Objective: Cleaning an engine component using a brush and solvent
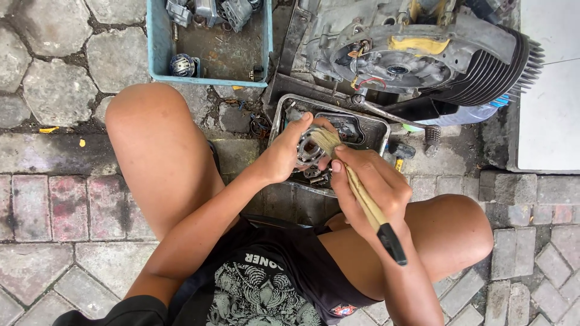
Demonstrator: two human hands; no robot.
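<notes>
My left hand [289, 152] grips a small round metal engine part [309, 150] over a metal tray [368, 128]. My right hand [368, 184] holds a paintbrush [370, 208] with a pale wooden handle and black end. Its bristles press against the top of the metal part. Both hands are in front of my bent knees, just above the tray, which holds dark liquid and other small parts.
A large engine block [417, 54] with cooling fins lies beyond the tray. A blue plastic bin [156, 48] with metal parts sits at the upper left. A small brush [431, 139] rests on the paving stones [48, 199]. A white slab [547, 121] is at right.
</notes>
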